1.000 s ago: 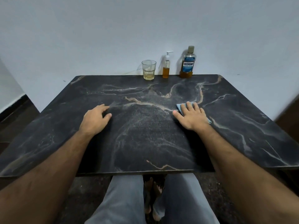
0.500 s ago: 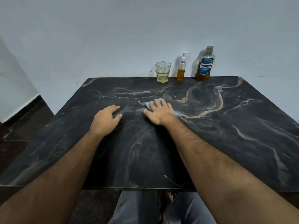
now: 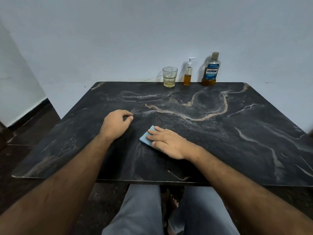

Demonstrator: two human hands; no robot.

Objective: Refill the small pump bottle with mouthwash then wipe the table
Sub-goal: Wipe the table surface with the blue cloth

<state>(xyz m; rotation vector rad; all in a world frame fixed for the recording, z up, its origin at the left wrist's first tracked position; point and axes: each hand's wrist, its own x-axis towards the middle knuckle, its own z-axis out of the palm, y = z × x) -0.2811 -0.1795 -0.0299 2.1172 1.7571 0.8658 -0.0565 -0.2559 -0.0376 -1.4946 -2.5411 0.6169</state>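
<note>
The black marble-patterned table (image 3: pixel 220 150) takes up most of the view, and wiping it looks to be the step in hand, since the refill things stand in a row along its far edge against the wall. To do it well, the strokes should overlap and run out to the edges and corners, with even flat pressure, stopping short of that back row so nothing gets knocked. The right hand (image 3: pixel 167 141) lies flat with straight fingers pressing a folded blue cloth (image 3: pixel 147 136) onto the surface near the front middle; keeping the palm over the cloth should stop it bunching. The left hand (image 3: pixel 115 123) rests on the table just beside it, fingers loosely curled and holding nothing, and can steady the body. At the back stands the Listerine mouthwash bottle (image 3: pixel 211 70), capped, with a little amber liquid at the bottom. Left of it is the glass tumbler (image 3: pixel 169 76), holding some pale liquid, and between them the small pump bottle (image 3: pixel 188 73), pump on, about a third full of amber liquid.
</note>
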